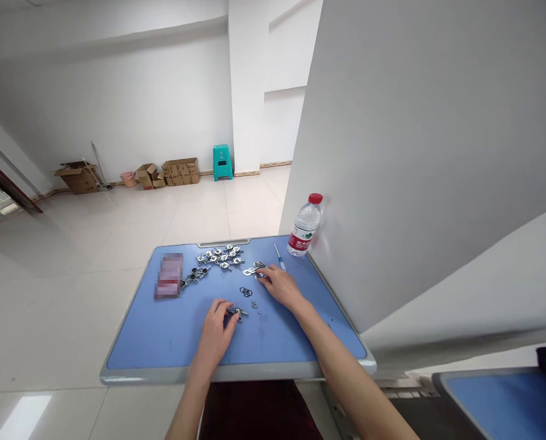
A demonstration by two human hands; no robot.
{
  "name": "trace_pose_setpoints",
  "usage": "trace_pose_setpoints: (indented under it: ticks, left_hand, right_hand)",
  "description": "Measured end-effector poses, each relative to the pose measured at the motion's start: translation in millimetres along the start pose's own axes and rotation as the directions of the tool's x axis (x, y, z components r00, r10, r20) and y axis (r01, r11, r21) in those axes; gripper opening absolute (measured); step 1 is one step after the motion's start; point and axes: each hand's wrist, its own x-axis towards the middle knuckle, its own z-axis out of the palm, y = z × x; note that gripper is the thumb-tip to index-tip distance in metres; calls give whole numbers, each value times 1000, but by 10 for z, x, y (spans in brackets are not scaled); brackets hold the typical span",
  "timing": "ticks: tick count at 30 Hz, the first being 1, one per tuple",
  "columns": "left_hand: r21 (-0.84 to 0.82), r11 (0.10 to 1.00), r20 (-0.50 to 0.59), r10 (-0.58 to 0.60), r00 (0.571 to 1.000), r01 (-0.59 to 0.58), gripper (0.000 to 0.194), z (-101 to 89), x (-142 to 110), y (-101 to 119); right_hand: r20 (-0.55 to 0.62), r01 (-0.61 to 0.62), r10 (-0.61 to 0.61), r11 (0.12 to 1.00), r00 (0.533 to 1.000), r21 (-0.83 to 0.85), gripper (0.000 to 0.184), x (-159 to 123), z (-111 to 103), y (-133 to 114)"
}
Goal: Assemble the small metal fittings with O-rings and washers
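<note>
My left hand rests at the front of the blue desk, thumb and fingers closed around a small metal fitting with a pin sticking out. Farther right, my right hand reaches into a little pile of flat metal plates, its fingertips pinched at one of them. The fingers partly cover that plate. Between the hands lie several black rubber rings and a cluster of tiny metal pieces. One more tiny piece sits apart, nearer the front.
Several metal fittings are heaped at the back of the desk. Left of them are parts with black rings and a blurred pinkish packet. A screwdriver and a water bottle stand by the right wall.
</note>
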Motion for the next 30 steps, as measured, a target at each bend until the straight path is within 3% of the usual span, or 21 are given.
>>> trace_pose_setpoints:
  ticks: [13,17,30]
  left_hand:
    - [28,995,-162,-94,982,100,23,-107,10,92]
    - [41,994,-157,-95,983,103,24,-103,11,79]
    - [71,993,-144,-84,986,95,22,-89,9,55]
  right_hand:
    - [29,-56,54,995,998,77,15,-7,-48,13]
    - [31,-105,102,990,994,98,19,-28,-89,66]
    - [55,-132,125,978,991,161,6,60,-110,67]
